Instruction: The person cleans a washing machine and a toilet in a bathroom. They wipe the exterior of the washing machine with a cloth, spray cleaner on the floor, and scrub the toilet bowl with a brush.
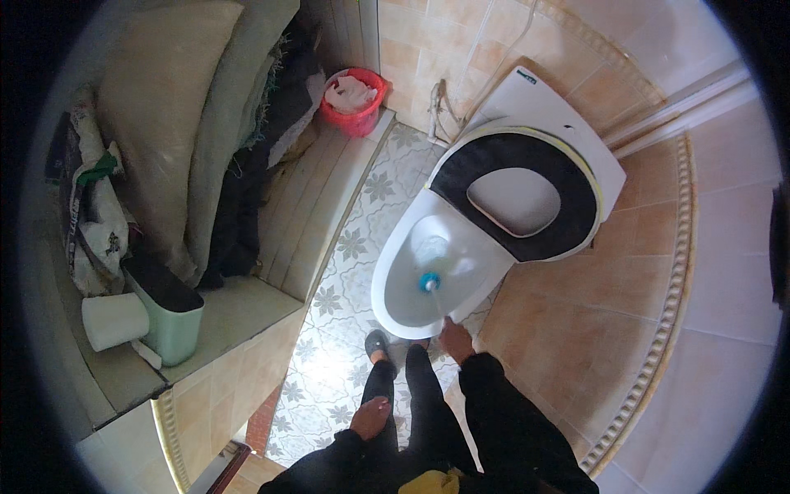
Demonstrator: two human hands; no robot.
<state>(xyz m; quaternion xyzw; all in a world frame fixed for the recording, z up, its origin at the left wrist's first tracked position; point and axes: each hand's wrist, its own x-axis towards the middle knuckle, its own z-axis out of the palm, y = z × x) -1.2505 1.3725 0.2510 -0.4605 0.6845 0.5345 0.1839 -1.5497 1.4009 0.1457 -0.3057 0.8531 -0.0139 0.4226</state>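
Note:
My right hand (457,341) is closed round the pale handle of a toilet brush (430,282) at the front rim of a white toilet bowl (381,290). The brush's blue head is inside the bowl, below its centre. Behind it, the toilet seat with a black cover (449,162) stands raised against the lid. My left hand (371,417) rests over my left thigh, apart from the toilet; its fingers look curled, and whether it holds anything is hidden.
At the left, a ledge carries a toilet paper roll (115,321), a green bin with a dark top (179,327) and large sacks (154,123). A red bucket (358,120) with crumpled paper stands near the back wall. Pipes (436,114) run beside the toilet.

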